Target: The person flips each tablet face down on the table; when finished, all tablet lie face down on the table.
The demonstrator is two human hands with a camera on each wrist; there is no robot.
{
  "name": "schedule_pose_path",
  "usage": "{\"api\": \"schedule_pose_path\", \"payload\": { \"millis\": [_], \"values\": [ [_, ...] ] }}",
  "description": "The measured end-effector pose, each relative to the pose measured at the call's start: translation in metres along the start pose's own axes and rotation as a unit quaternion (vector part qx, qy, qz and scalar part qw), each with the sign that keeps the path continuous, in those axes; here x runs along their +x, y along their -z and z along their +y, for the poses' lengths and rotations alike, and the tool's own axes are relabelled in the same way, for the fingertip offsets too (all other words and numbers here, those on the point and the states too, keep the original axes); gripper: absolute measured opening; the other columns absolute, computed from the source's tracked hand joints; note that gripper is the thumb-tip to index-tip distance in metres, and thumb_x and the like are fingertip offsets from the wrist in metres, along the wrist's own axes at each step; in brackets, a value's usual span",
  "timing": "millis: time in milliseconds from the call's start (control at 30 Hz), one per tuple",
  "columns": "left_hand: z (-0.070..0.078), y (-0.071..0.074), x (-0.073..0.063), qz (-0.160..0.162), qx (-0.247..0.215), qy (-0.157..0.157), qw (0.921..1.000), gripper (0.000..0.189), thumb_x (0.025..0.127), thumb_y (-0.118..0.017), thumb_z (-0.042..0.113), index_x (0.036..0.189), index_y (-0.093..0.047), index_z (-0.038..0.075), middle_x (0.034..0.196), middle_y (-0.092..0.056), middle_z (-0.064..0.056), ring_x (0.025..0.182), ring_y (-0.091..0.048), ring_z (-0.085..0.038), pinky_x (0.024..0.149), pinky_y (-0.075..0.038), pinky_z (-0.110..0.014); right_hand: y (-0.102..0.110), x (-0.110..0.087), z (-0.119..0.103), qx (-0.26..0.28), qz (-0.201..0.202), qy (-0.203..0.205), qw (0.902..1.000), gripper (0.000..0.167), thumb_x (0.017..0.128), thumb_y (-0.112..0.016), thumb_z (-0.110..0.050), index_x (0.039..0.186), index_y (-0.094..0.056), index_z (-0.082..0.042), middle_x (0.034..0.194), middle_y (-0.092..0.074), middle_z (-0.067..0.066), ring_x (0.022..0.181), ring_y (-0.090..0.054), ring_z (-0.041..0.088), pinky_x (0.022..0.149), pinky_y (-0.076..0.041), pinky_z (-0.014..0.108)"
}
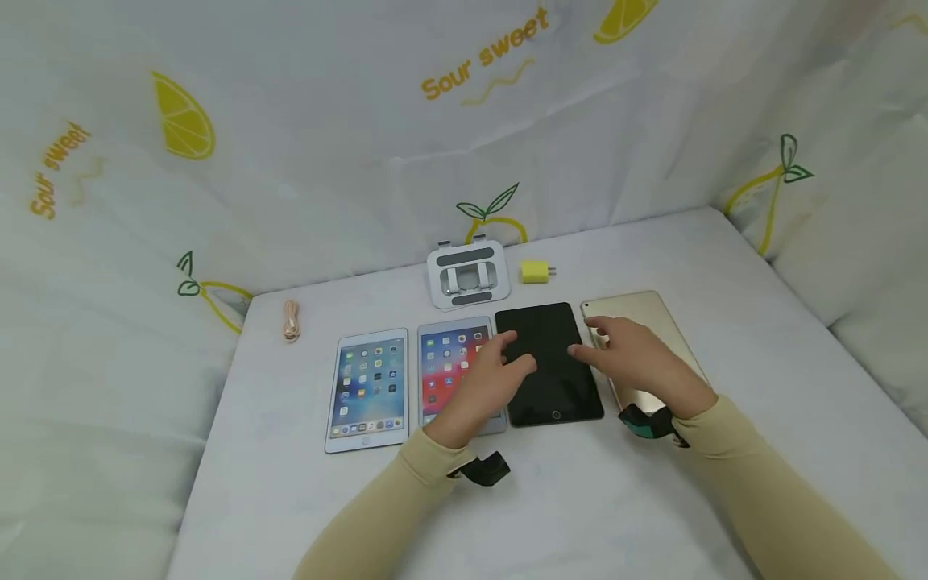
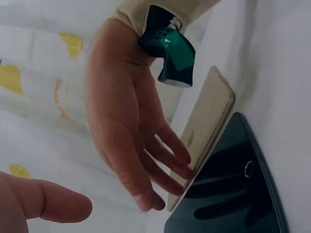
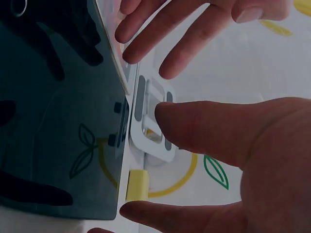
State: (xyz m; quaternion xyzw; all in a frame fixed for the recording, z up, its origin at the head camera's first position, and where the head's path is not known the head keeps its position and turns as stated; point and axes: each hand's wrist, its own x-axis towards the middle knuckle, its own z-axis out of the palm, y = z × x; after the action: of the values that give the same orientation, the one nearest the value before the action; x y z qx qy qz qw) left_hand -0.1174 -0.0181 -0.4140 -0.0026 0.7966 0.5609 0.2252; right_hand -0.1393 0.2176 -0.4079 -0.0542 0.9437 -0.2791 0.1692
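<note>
A black-screened tablet [image 1: 544, 379] lies face up between my hands. My left hand [image 1: 482, 391] hovers over its left side with fingers loosely bent, overlapping a white tablet with a lit red-and-blue screen [image 1: 442, 362]. Beyond the black tablet's right edge, my right hand [image 1: 634, 358] is above a gold tablet [image 1: 645, 310] lying back up. Its thumb points toward the black screen. In the left wrist view, the right hand [image 2: 121, 111] shows spread fingers reflected in the black glass. Between the fingers of either hand nothing is held.
Left of these lies another white tablet [image 1: 368, 387] with a lit blue home screen. A coiled pinkish cable [image 1: 291, 321] sits at the far left. At the back stand a folded white-and-grey stand [image 1: 467, 274] and a yellow charger plug [image 1: 535, 271], before a lemon-printed cloth [image 1: 326, 161].
</note>
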Motion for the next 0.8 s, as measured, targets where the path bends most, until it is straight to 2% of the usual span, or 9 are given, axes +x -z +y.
{"api": "schedule_pose_path", "payload": {
  "millis": [100, 267, 533, 800],
  "values": [
    [-0.006, 0.005, 0.0, -0.012, -0.003, 0.017, 0.9998, 0.073, 0.101, -0.063, 0.039, 0.166, -0.042, 0.013, 0.171, -0.043, -0.011, 0.152, -0.047, -0.034, 0.123, -0.044, -0.062, -0.014, 0.009, -0.016, -0.023, -0.014, 0.004, 0.9996, 0.082, 0.105, -0.064, -0.047, 0.157, -0.043, 0.013, 0.153, -0.052, 0.04, 0.139, -0.056, 0.055, 0.11, -0.052, 0.067],
    [-0.009, 0.006, 0.001, -0.015, -0.001, 0.017, 0.9997, 0.073, 0.102, -0.063, 0.038, 0.166, -0.042, 0.01, 0.171, -0.043, -0.01, 0.15, -0.049, -0.035, 0.122, -0.045, -0.064, -0.027, 0.014, -0.029, -0.037, -0.009, 0.004, 0.9993, 0.083, 0.103, -0.068, -0.046, 0.156, -0.044, 0.014, 0.152, -0.05, 0.043, 0.14, -0.053, 0.056, 0.111, -0.051, 0.067],
    [-0.018, 0.013, 0.005, 0.002, -0.03, 0.03, 0.9991, 0.073, 0.101, -0.063, 0.037, 0.166, -0.042, 0.011, 0.172, -0.041, -0.012, 0.156, -0.042, -0.034, 0.126, -0.041, -0.06, -0.033, 0.017, -0.03, -0.053, 0.003, 0.019, 0.9984, 0.083, 0.102, -0.069, -0.048, 0.153, -0.048, 0.013, 0.146, -0.056, 0.042, 0.133, -0.059, 0.054, 0.106, -0.055, 0.065],
    [-0.018, 0.016, 0.008, -0.016, -0.049, 0.027, 0.9983, 0.071, 0.101, -0.063, 0.04, 0.164, -0.045, 0.012, 0.171, -0.042, -0.008, 0.153, -0.044, -0.033, 0.127, -0.039, -0.061, -0.027, 0.016, -0.028, -0.044, 0.007, 0.02, 0.9988, 0.082, 0.102, -0.068, -0.048, 0.153, -0.049, 0.013, 0.146, -0.057, 0.041, 0.134, -0.057, 0.056, 0.106, -0.054, 0.066]
  ]
}}
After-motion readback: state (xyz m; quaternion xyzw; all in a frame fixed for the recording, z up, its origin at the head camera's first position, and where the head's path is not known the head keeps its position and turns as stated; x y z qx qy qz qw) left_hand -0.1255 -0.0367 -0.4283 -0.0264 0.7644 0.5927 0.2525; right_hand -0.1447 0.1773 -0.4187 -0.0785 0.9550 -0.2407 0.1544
